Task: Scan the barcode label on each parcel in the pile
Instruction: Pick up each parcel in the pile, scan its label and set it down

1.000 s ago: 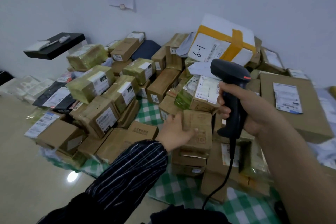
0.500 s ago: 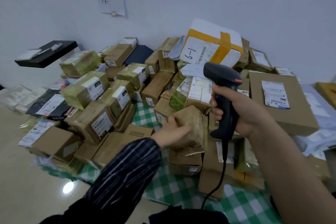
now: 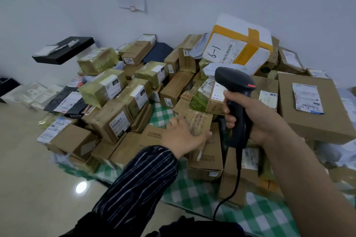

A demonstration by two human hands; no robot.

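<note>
Covering most of the floor corner against the wall, the pile (image 3: 179, 90) of parcels sits on a green checked cloth (image 3: 192, 194), apparently laid to keep the goods off the tiles. Many boxes lie with their white labels facing up or outward, which suits scanning in place.

The large flat carton (image 3: 327, 121) at the right lies label-up. The white foam box (image 3: 233, 23), banded in yellow tape and marked 6-1, rests tilted at the top of the heap with its barcode facing the person.

At the near front of the pile is the small taped parcel (image 3: 196, 121). Its visible faces show no barcode, though motion blur limits certainty.

The left hand (image 3: 183, 138) grips this parcel, with fingers over its far left edge and the thumb curled along its near side. In my judgement this is to turn it and expose a label.

The right hand (image 3: 260, 119) is closed firmly round the handle of the black scanner (image 3: 234, 81). It holds the scanner upright just right of the parcel, head pointing forward over the pile and not yet aimed at the parcel.

The scanner's cable (image 3: 234, 184) hangs down towards the person.
</note>
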